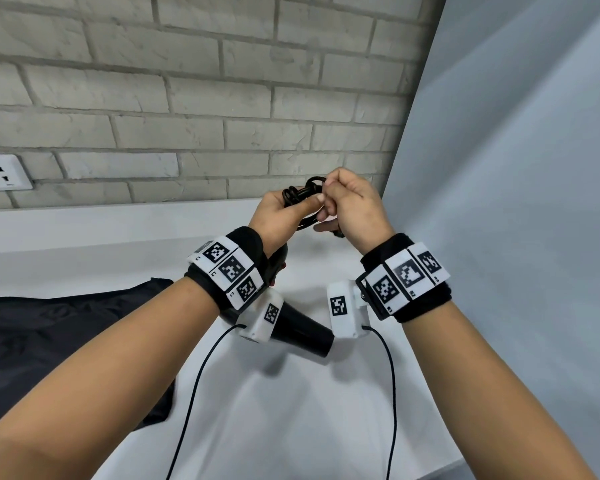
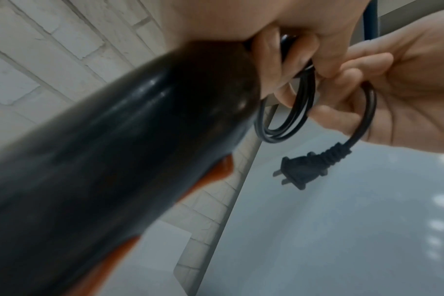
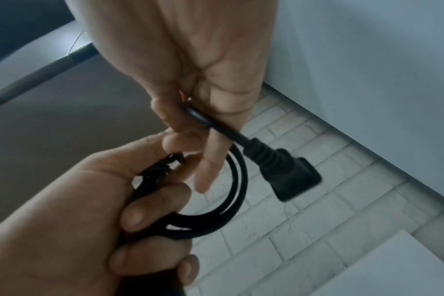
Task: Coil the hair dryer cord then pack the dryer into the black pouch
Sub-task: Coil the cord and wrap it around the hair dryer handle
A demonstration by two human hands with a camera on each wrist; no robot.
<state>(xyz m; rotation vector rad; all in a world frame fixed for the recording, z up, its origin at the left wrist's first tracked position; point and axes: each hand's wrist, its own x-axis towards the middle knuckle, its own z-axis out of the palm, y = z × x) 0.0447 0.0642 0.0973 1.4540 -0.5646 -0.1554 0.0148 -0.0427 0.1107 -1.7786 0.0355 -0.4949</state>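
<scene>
Left hand (image 1: 284, 211) grips coiled cord (image 2: 287, 112) | right hand (image 1: 352, 206) pinches plug (image 2: 304, 170) end | risk: loops, seemingly untied, spring loose above pouch (image 1: 49, 341).

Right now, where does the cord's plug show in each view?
Head: plug not visible, hidden behind the right hand.
Left wrist: plug right of centre, dangling below the right hand.
Right wrist: plug centre-right, beneath the right hand.
Shared landmark: the coiled cord.
</scene>
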